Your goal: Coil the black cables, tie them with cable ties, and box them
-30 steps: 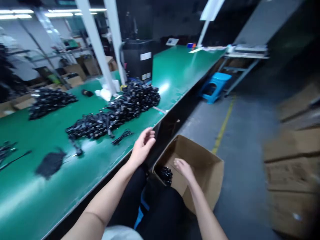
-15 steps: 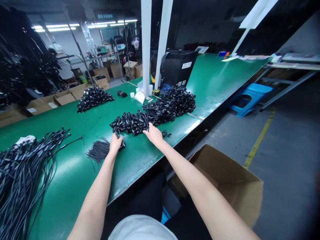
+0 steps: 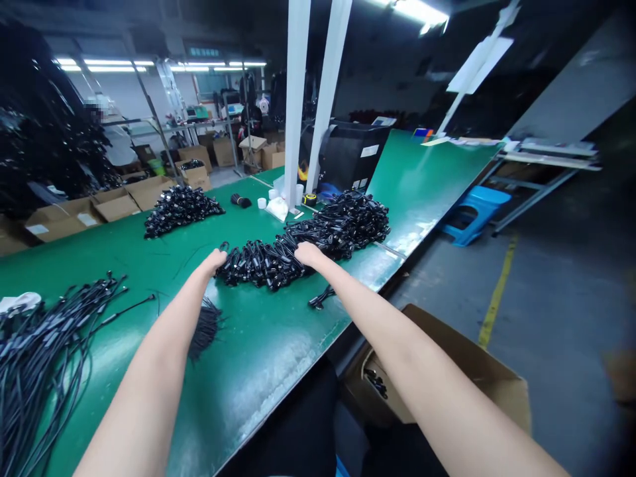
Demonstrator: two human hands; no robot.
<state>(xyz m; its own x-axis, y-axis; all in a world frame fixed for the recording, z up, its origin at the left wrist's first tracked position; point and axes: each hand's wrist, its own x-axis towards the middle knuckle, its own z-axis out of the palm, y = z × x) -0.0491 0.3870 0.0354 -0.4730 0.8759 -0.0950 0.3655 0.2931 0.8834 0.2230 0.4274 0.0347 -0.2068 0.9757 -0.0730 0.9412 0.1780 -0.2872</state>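
Note:
A long heap of black coiled cables lies across the green table. My left hand is at the heap's left end, its fingers closed on a coiled cable whose loop sticks up. My right hand reaches onto the middle of the heap, its fingers curled round coiled cables and partly hidden. Below my left hand, partly behind the forearm, is a bunch of thin black cable ties. One loose cable coil rests apart, near my right forearm.
Long straight cables cover the table's left side. Another cable pile sits farther back. White posts and a black bin stand behind the heap. An open cardboard box is below the front edge; a blue stool stands right.
My left hand has moved left and up, off the cable ties to the heap's end. My right hand has shifted slightly right, onto the heap. The head view has tilted up a little.

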